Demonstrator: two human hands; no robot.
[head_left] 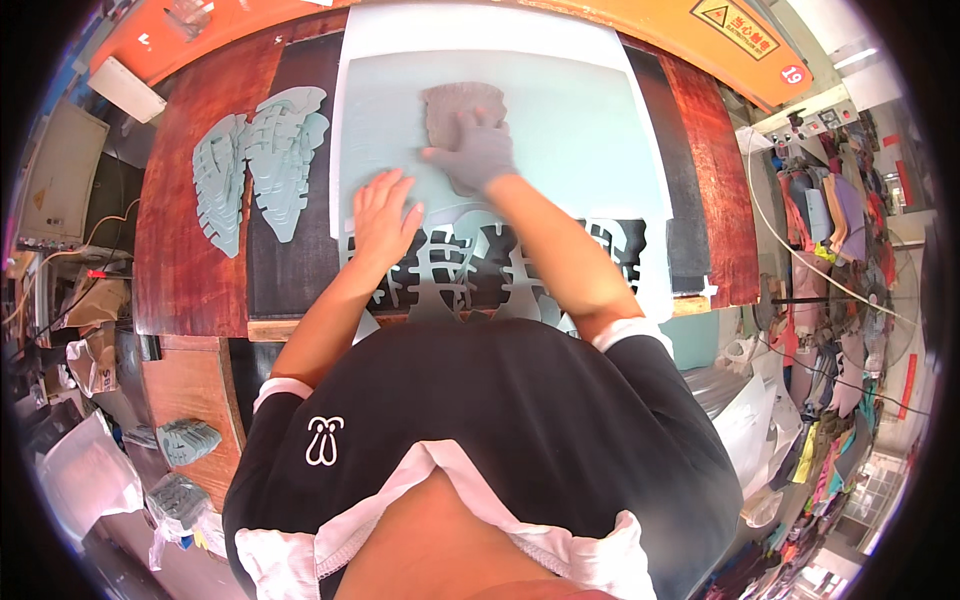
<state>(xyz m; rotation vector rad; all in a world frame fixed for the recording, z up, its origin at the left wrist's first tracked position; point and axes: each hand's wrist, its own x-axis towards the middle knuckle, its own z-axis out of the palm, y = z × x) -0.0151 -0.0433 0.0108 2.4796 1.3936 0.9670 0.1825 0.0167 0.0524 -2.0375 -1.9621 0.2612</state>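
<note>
A pale green sheet [580,130] lies on the worktable. On it rests a brownish cutting die [450,100], tapered toward me and slightly blurred. My right hand [478,150], in a grey glove with bare fingertips, lies over the die's right side; its thumb reaches across to the left, gripping it. Part of the die is hidden beneath that hand. My bare left hand [382,215] presses on the sheet's near left part, fingers stretched out and holding nothing. Just in front of me, the sheet's near strip is a cut-out web [440,262] with openings that show the dark surface.
Two stacks of cut green pieces [285,150] lie on the left of the reddish table [165,230]. An orange machine beam [600,30] spans the far side. More cut pieces [187,440] sit on a low board at lower left. Colourful scraps [830,215] hang at right.
</note>
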